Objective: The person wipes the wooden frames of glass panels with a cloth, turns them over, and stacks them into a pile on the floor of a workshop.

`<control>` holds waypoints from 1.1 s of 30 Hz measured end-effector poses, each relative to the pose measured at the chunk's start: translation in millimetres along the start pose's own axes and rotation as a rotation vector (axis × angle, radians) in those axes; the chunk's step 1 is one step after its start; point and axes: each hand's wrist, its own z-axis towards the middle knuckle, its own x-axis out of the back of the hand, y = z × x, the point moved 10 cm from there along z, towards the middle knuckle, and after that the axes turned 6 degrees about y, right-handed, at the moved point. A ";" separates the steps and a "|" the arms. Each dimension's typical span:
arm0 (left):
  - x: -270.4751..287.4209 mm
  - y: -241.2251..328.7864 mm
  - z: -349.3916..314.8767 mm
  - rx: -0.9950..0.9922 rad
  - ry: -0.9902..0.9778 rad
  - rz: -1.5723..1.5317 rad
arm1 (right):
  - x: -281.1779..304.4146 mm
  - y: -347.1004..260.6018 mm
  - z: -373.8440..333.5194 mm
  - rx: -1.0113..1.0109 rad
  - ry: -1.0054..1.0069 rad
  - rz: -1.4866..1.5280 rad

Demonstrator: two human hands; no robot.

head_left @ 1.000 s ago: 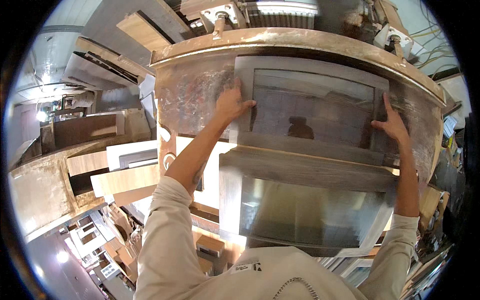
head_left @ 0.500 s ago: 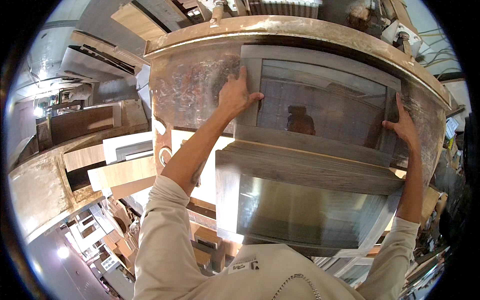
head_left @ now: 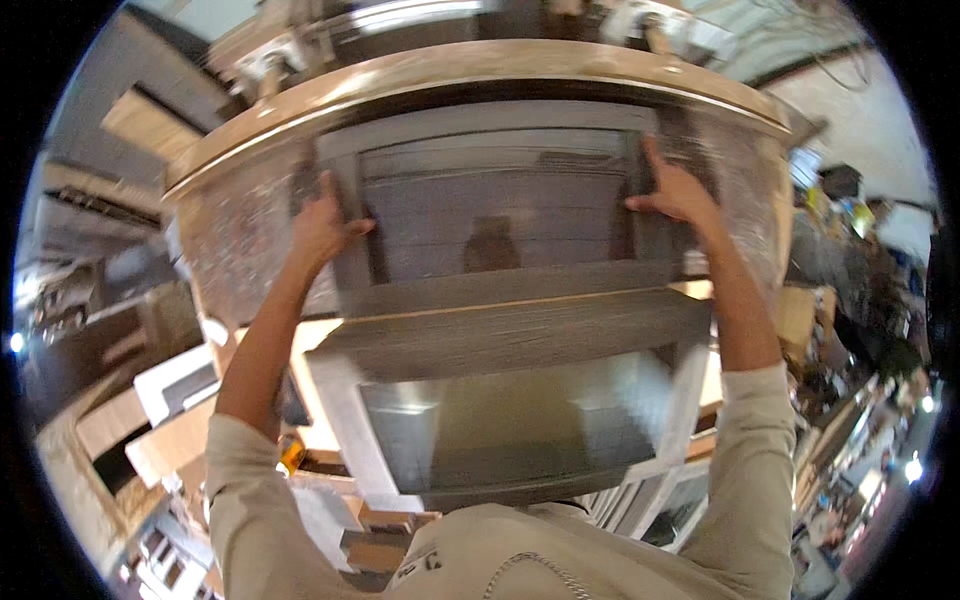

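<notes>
A grey wood-grain cabinet door with a dark glass pane [head_left: 430, 225] lies on the worn workbench [head_left: 240, 250], near its raised far edge. My left hand [head_left: 322, 225] grips the door's left side, thumb over the frame and index finger stretched along the edge. On the opposite side my right hand [head_left: 682, 192] holds the frame the same way. The fingers under or behind the edges are partly hidden. Closer to my body, a second grey framed glass door [head_left: 520, 425] sits against the near side of the first. Motion blurs the picture somewhat.
A raised wooden rail [head_left: 480, 65] runs along the bench's far side. Pale boards [head_left: 175, 440] jut out at the left. Several framed panels [head_left: 650, 515] stand low by my right side. Cluttered materials [head_left: 850, 290] lie beyond the bench at right.
My view has swung to the right, so the bench and doors appear farther left. Both hands stay on the sides of the far door.
</notes>
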 end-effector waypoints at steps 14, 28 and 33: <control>2.7 -4.1 1.6 0.000 0.106 -0.072 | 5.6 -2.3 -16.9 -0.068 0.037 -0.066; 13.4 -2.5 -4.7 -0.003 0.125 -0.073 | 8.4 -2.8 -11.7 -0.094 0.073 -0.071; 16.0 18.6 3.4 0.033 0.071 -0.016 | 3.6 18.8 -9.7 -0.040 0.137 -0.044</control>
